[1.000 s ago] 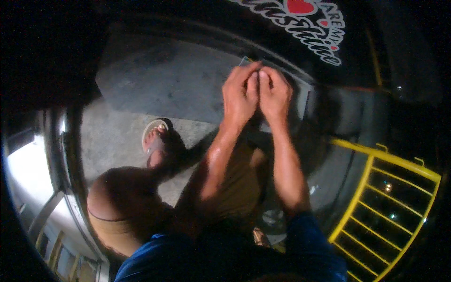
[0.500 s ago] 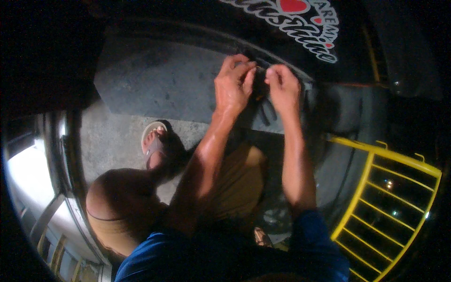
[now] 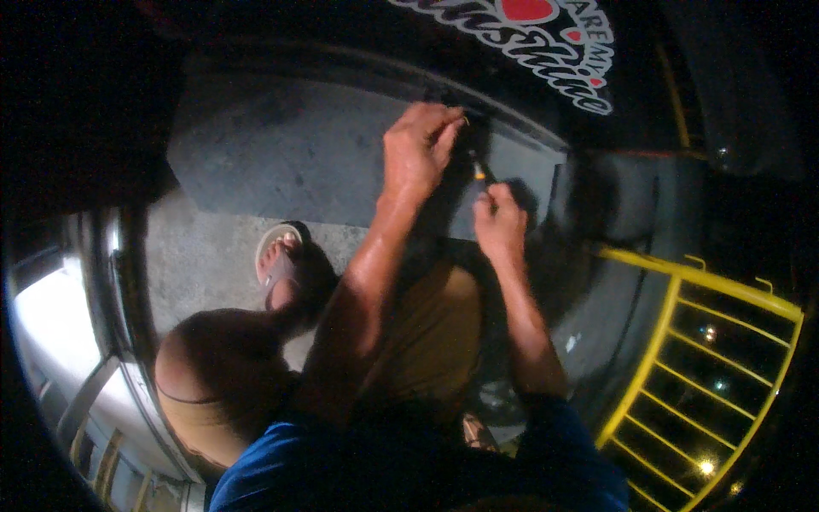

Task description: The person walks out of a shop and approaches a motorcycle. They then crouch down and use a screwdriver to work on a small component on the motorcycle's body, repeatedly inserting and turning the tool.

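Note:
My left hand (image 3: 415, 145) is closed in a pinch above the grey ledge, near its back edge. A tiny pale thing (image 3: 465, 121) shows at its fingertips, too small to name. Lower and to the right, my right hand (image 3: 500, 218) is closed on a slim dark tool with a yellow-orange band (image 3: 479, 173). The narrow end of the tool points up toward my left hand, apart from it. Its kind cannot be made out, as my fingers cover the handle. Beneath both hands lies the flat grey ledge (image 3: 281, 145).
Behind the ledge rises a dark panel (image 3: 478, 64) with white lettering and red hearts. A yellow metal rack or gate (image 3: 653, 341) stands at the right. My sandalled foot (image 3: 280, 256) is on the concrete floor (image 3: 192, 247). Bright light falls at the far left.
My right hand has come down and toward me, away from my left hand, and has taken hold of the dark tool on the ledge. My left hand has barely moved.

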Motion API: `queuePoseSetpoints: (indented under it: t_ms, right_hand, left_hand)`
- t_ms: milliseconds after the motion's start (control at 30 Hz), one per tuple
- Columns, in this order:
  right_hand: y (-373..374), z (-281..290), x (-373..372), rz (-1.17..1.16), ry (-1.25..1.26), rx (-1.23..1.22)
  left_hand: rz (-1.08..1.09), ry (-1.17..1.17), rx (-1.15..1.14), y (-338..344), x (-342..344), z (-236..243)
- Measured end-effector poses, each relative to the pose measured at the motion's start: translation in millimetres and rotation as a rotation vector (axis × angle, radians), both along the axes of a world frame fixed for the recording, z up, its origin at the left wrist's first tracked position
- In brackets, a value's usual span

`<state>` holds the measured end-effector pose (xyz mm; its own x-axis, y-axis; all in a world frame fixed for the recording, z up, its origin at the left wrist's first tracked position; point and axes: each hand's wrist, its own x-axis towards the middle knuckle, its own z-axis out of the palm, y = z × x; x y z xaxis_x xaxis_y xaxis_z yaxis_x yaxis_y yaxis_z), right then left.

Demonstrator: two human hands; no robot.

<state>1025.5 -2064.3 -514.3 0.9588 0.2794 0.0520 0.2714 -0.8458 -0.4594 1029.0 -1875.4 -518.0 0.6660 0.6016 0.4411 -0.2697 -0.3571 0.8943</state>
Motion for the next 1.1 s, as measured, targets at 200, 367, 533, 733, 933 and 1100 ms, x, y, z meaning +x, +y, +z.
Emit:
queuePoseSetpoints:
  t_ms: [200,367,533,733,933,1100]
  right_hand:
    - [11.6,16.9,-9.9,-0.042,0.070,0.169]
    - [17.8,7.7,-14.9,0.067,-0.029,0.220]
    - [28.0,3.0,-10.5,0.122,-0.106,0.262]
    - [33.5,5.6,-0.8,0.191,-0.227,0.201]
    - [37.8,12.4,-3.5,0.114,-0.168,0.209]
    - [39.9,11.9,-2.7,0.101,-0.193,0.287]
  left_hand:
    - [-0.010,-0.044,-0.016,-2.6,0.0,-2.6]
    - [-0.027,-0.019,-0.016,-0.8,-0.2,0.1]
    - [-0.072,0.015,-0.013,3.8,-1.6,1.0]
    - [-0.102,0.025,0.003,9.9,-1.3,1.1]
    - [-0.099,0.055,0.022,13.5,-2.1,4.7]
    - [-0.126,0.058,0.030,19.2,-3.7,8.9]
